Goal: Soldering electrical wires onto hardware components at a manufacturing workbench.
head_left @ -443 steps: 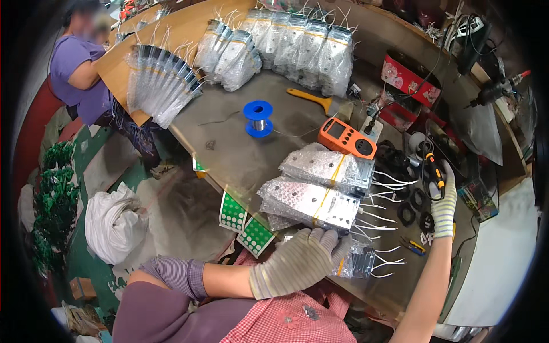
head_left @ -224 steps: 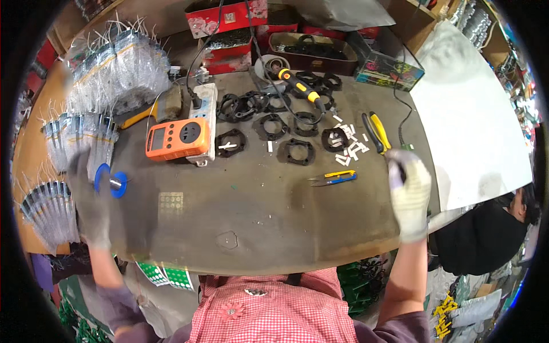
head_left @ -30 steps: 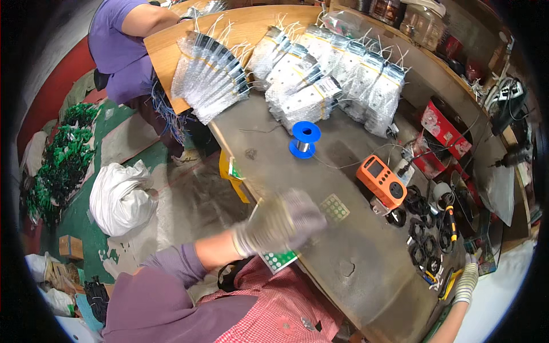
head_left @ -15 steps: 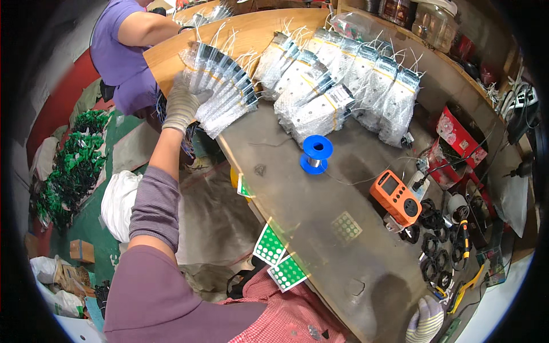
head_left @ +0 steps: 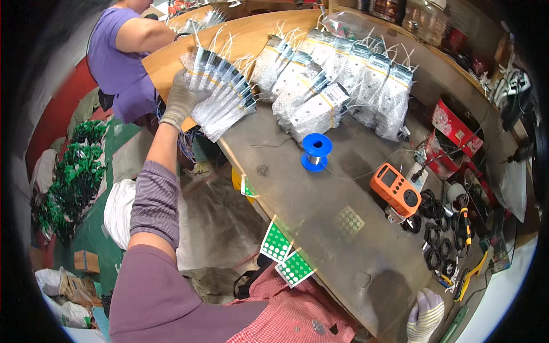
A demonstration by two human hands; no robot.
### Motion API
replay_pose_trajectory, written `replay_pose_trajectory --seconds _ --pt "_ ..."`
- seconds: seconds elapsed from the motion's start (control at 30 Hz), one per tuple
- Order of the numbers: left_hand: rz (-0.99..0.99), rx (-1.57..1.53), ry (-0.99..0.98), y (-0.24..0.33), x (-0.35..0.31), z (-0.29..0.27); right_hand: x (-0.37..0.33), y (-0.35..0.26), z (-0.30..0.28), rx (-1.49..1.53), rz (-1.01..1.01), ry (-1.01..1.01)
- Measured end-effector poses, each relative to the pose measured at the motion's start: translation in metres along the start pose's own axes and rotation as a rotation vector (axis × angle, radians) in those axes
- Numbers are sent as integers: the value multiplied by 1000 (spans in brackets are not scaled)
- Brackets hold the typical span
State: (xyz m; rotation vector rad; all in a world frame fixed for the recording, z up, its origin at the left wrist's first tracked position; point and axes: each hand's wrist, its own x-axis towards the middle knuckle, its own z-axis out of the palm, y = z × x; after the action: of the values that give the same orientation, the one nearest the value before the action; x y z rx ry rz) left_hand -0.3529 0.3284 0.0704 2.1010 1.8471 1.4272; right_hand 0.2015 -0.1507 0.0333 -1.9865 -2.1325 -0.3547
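A: Layout, biggest first?
B: Grey table point(head_left: 320, 220), running from far left to near right. Person in purple point(head_left: 122, 63) beyond its far left corner.
A: Stock?
B: Bubble-wrapped bundles point(head_left: 374, 88) at the far side, yellow bands, white leads pointing far.
A: Pack in work?
B: Fan of bubble-wrapped packs point(head_left: 226, 94), far left, just left of the bundles, overlapping each other, partly over the wooden board point(head_left: 163, 60).
A: Hands?
B: Gloved both. Left hand point(head_left: 180, 103) is against the fan's left end; fingers partly hidden, can't tell if clamped. Right hand point(head_left: 426, 315) is at the table's near right edge, fingers side by side, underside hidden, can't tell if they hold anything.
A: Small stuff?
B: Orange meter point(head_left: 394, 190) right, green sticker sheets point(head_left: 275, 241) on the near left edge, blue spool point(head_left: 316, 153) mid-table, black rings point(head_left: 442, 222) right of the meter.
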Motion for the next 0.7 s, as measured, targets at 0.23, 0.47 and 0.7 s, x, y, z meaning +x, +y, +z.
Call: replay_pose_trajectory --seconds 0.23,0.47,0.7 --pt "101 -80 -85 -43 7 -18 -7 5 12 52 54 145" --pt "13 20 -53 -38 26 4 -35 2 11 69 154 240" --pt "445 1197 -9 -97 71 -14 -55 6 11 114 212 259"
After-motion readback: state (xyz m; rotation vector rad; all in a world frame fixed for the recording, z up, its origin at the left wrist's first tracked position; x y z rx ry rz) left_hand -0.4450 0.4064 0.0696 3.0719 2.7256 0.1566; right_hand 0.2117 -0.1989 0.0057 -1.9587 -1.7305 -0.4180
